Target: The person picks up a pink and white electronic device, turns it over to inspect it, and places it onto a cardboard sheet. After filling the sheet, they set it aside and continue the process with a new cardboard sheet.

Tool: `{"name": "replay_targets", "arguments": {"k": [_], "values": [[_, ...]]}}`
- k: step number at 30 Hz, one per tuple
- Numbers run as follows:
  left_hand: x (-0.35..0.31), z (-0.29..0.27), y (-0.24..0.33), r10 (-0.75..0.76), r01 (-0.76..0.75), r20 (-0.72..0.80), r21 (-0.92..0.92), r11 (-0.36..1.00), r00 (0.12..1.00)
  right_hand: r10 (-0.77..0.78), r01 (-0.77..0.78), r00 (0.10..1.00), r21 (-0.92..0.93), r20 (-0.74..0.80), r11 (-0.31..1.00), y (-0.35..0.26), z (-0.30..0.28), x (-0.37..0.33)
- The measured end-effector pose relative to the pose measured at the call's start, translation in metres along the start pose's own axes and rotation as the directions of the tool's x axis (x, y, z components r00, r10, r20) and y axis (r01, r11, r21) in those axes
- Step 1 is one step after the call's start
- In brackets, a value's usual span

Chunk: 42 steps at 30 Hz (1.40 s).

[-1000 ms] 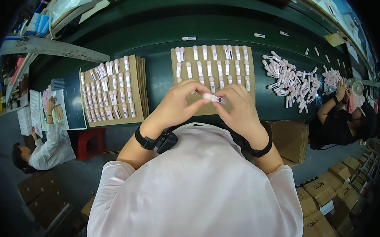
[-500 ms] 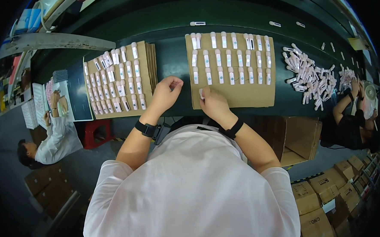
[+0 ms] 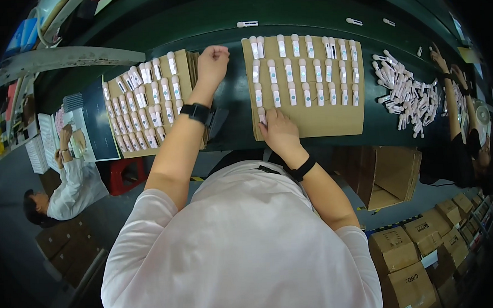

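Note:
My right hand (image 3: 280,132) rests on the near left part of a brown cardboard sheet (image 3: 312,126). Its thumb and fingers close around a small white stick with a pale pink rounded head (image 3: 262,115), which lies on the sheet below the left end of the rows. Several like sticks (image 3: 305,92) lie there in three rows, heads away from me. My left hand (image 3: 214,62) is over the dark green table between two cardboard stacks. Its fingers are curled inward, and whatever they may hold is hidden.
To the left, a cardboard stack (image 3: 190,65) carries more rows of sticks. A loose heap of sticks (image 3: 408,98) lies at right. Single sticks (image 3: 247,24) lie farther back on green. Co-workers sit at both sides; one's hand (image 3: 438,59) reaches in at right. An open carton (image 3: 393,174) stands below the table edge.
My left hand has moved forward, away from me. The right hand stays near the sheet's left side, its stick now showing more. The co-worker at right has stretched an arm forward.

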State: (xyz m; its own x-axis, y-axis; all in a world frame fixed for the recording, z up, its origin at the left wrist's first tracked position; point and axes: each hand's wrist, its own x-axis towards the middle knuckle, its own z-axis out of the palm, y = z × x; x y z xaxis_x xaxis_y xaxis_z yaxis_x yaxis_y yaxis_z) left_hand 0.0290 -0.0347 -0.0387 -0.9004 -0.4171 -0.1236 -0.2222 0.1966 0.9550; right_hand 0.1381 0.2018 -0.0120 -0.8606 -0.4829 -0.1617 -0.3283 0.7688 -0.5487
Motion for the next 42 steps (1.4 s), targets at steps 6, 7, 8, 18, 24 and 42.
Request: {"name": "replay_targets", "arguments": {"k": [6,7,8,18,24,42], "values": [[0.055,0.031,-0.017,0.057,-0.042,-0.110,0.132,0.990,0.992,0.011,-0.011,1.000,0.005,-0.002,1.000,0.010,-0.014,-0.017],[0.062,0.035,-0.022,0.056,-0.027,-0.144,0.199,0.980,0.988,0.017,-0.017,1.000,0.015,-0.003,1.000,0.011,-0.015,-0.019],[0.070,0.038,-0.027,0.057,-0.009,-0.177,0.265,0.964,0.982,0.019,-0.019,1.000,0.016,-0.002,1.000,0.011,-0.014,-0.021],[0.113,0.049,-0.053,0.170,-0.117,-0.026,0.620,0.776,0.985,0.119,-0.115,0.992,0.098,-0.036,0.988,0.026,-0.033,-0.029],[0.114,0.045,-0.056,0.201,-0.146,-0.028,0.590,0.794,0.979,0.121,-0.111,0.991,0.155,-0.055,0.982,0.032,-0.056,-0.025],[-0.007,0.035,0.046,0.049,-0.031,0.148,-0.123,0.992,0.988,0.156,-0.050,0.975,0.520,-0.161,0.852,0.012,-0.119,-0.012]]}}
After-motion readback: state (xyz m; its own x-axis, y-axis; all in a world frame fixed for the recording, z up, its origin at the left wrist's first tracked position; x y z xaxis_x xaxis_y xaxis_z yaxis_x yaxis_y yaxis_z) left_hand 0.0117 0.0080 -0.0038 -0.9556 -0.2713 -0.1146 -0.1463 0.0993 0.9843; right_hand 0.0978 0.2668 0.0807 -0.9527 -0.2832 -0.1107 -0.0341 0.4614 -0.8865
